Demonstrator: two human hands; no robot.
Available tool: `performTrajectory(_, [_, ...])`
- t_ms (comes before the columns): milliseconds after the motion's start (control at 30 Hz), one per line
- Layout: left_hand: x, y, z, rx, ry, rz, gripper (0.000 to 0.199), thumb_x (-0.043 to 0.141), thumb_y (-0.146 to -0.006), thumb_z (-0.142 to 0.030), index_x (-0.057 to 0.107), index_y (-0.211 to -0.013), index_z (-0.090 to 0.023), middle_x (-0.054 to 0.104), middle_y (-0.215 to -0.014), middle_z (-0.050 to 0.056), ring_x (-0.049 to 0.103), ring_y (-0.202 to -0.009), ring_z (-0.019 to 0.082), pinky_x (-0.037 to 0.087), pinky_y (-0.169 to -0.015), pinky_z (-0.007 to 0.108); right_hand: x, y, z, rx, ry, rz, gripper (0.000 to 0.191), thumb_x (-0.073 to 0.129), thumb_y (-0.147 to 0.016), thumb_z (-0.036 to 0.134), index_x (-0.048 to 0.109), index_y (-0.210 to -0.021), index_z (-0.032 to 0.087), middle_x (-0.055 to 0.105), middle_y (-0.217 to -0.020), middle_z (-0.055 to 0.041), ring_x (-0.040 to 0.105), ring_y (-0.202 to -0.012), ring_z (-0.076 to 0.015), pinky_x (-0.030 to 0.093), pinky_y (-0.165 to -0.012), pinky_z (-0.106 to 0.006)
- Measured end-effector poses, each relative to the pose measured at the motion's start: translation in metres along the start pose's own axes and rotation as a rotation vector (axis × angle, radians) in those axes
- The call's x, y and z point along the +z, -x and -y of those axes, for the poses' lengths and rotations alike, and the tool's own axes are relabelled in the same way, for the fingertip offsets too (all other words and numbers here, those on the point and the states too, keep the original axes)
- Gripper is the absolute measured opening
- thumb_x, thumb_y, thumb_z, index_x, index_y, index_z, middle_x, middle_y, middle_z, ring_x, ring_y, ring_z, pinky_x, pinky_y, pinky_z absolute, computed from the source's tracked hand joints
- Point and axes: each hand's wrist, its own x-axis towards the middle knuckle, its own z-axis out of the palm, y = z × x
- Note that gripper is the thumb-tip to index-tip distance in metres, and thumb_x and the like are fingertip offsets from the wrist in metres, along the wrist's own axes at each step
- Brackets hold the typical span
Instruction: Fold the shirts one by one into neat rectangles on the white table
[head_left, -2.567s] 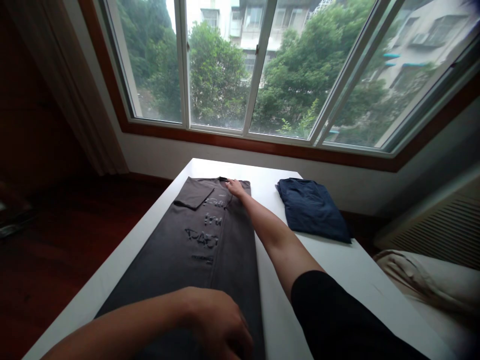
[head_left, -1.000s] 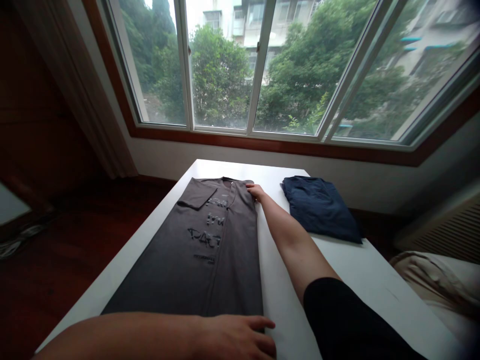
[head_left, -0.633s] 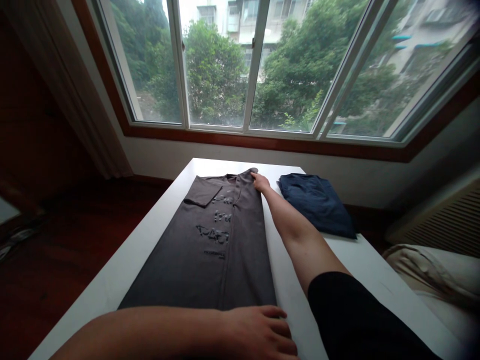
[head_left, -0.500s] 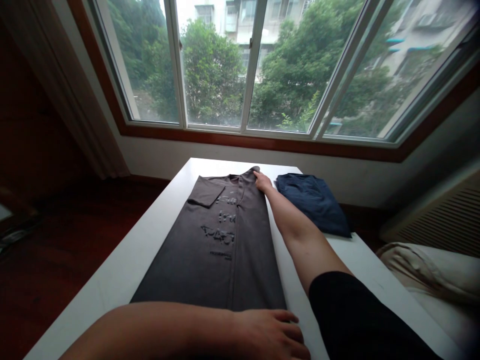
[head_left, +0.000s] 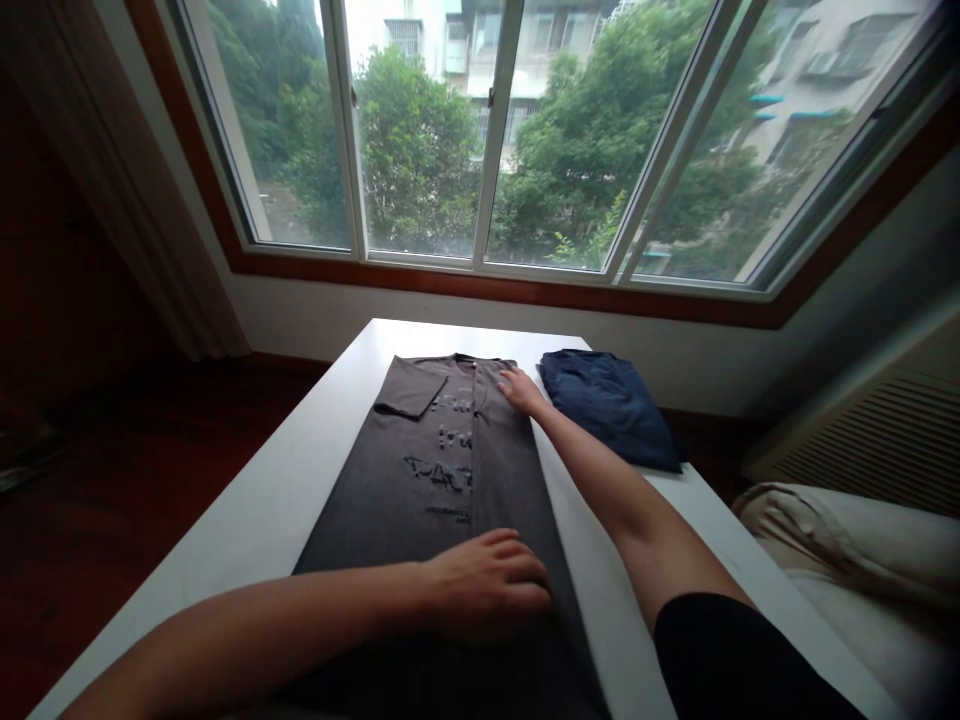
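"Two grips over one shirt, then. Is either of them clenched?"

"Not my right grip [head_left: 521, 390]. Its fingers lie spread on the dark shirt [head_left: 375, 510] near the shoulder, with no cloth pinched up. My left grip [head_left: 487, 585] is palm down over the lower part, loosely curled. Its fingertips are tucked out of sight, so I cannot tell whether they have hold of anything."

"And how far along is the shirt?"

"Partway, I'd say. It lies along the desk [head_left: 255, 520], collar toward the window. The sleeve [head_left: 412, 390] on my left is laid back over the body, and a long panel [head_left: 510, 480] on my right covers part of the lettering [head_left: 439, 475]. The two sides look done."

"What isn't?"

"The length. The body stretches down past my left grip, not doubled up anywhere I can see. Compare the navy cloth [head_left: 611, 405] to the right, already a compact folded pile."
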Motion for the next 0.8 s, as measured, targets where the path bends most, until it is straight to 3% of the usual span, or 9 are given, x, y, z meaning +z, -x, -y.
performTrajectory(133, [-0.023, 0.050, 0.053, -0.289, -0.058, -0.035, 0.030, 0.062, -0.095, -0.023, 0.064, -0.125, -0.023, 0.063, -0.138, 0.010, 0.056, -0.126, 0.026, 0.042, -0.115, 0.044, 0.002, 0.040, 0.032, -0.158, -0.070, -0.043, 0.042, 0.056, -0.102, 0.028, 0.063, -0.141, 0.014, 0.051, -0.154, -0.0183, 0.047, -0.142, -0.0262, 0.035, -0.120, -0.037])
performTrajectory(233, [-0.035, 0.090, 0.105, -0.536, -0.139, -0.118, 0.026, 0.057, -0.096, -0.019, 0.068, -0.119, -0.023, 0.063, -0.136, 0.010, 0.057, -0.124, 0.027, 0.045, -0.111, 0.046, 0.008, 0.083, 0.076, -0.318, -0.132, -0.050, 0.030, 0.055, -0.103, 0.024, 0.072, -0.125, 0.015, 0.067, -0.132, -0.0151, 0.058, -0.127, -0.0245, 0.043, -0.112, -0.037])
performTrajectory(367, [-0.050, 0.138, 0.185, -0.972, -0.083, -0.314, 0.024, 0.059, -0.091, -0.022, 0.073, -0.111, -0.023, 0.066, -0.128, 0.009, 0.059, -0.123, 0.028, 0.044, -0.114, 0.044, 0.015, 0.162, 0.154, -0.776, -0.178, 0.100, 0.023, 0.056, -0.102, 0.022, 0.075, -0.113, 0.018, 0.073, -0.109, -0.0091, 0.064, -0.107, -0.0213, 0.049, -0.101, -0.034])
performTrajectory(433, [-0.057, 0.154, 0.220, -1.308, 0.057, -0.413, 0.021, 0.064, -0.085, -0.022, 0.074, -0.103, -0.022, 0.068, -0.123, 0.009, 0.059, -0.125, 0.029, 0.043, -0.114, 0.040, 0.016, 0.201, 0.195, -1.004, -0.198, 0.189, 0.022, 0.056, -0.103, 0.026, 0.074, -0.115, 0.019, 0.073, -0.106, -0.0072, 0.065, -0.101, -0.0193, 0.049, -0.100, -0.033])
performTrajectory(500, [-0.063, 0.162, 0.247, -1.462, 0.122, -0.440, 0.022, 0.064, -0.082, -0.021, 0.073, -0.102, -0.020, 0.071, -0.115, 0.011, 0.063, -0.119, 0.031, 0.047, -0.107, 0.040, 0.015, 0.234, 0.232, -1.165, -0.208, 0.248, 0.027, 0.054, -0.105, 0.032, 0.070, -0.122, 0.019, 0.073, -0.109, -0.0073, 0.066, -0.102, -0.0192, 0.050, -0.100, -0.034])
performTrajectory(567, [-0.067, 0.162, 0.265, -1.526, 0.174, -0.450, 0.026, 0.064, -0.080, -0.020, 0.072, -0.105, -0.019, 0.074, -0.109, 0.011, 0.067, -0.112, 0.030, 0.051, -0.098, 0.037, 0.014, 0.256, 0.264, -1.237, -0.176, 0.278, 0.034, 0.053, -0.105, 0.040, 0.067, -0.129, 0.019, 0.072, -0.113, -0.0091, 0.067, -0.104, -0.0218, 0.053, -0.096, -0.036])
performTrajectory(700, [-0.069, 0.148, 0.288, -1.559, 0.352, -0.465, 0.035, 0.065, -0.079, -0.019, 0.070, -0.114, -0.019, 0.076, -0.098, 0.006, 0.071, -0.094, 0.022, 0.053, -0.079, 0.026, 0.012, 0.271, 0.307, -1.159, -0.140, 0.410, 0.054, 0.051, -0.103, 0.054, 0.051, -0.149, 0.027, 0.072, -0.118, -0.0098, 0.073, -0.096, -0.0262, 0.058, -0.072, -0.035])
performTrajectory(800, [-0.070, 0.135, 0.302, -1.565, 0.487, -0.461, 0.038, 0.066, -0.080, -0.020, 0.069, -0.118, -0.019, 0.075, -0.089, 0.005, 0.069, -0.077, 0.018, 0.050, -0.064, 0.023, 0.012, 0.270, 0.326, -1.121, -0.122, 0.586, 0.052, 0.051, -0.102, 0.058, 0.053, -0.144, 0.028, 0.076, -0.107, -0.0073, 0.075, -0.086, -0.0272, 0.055, -0.057, -0.032])
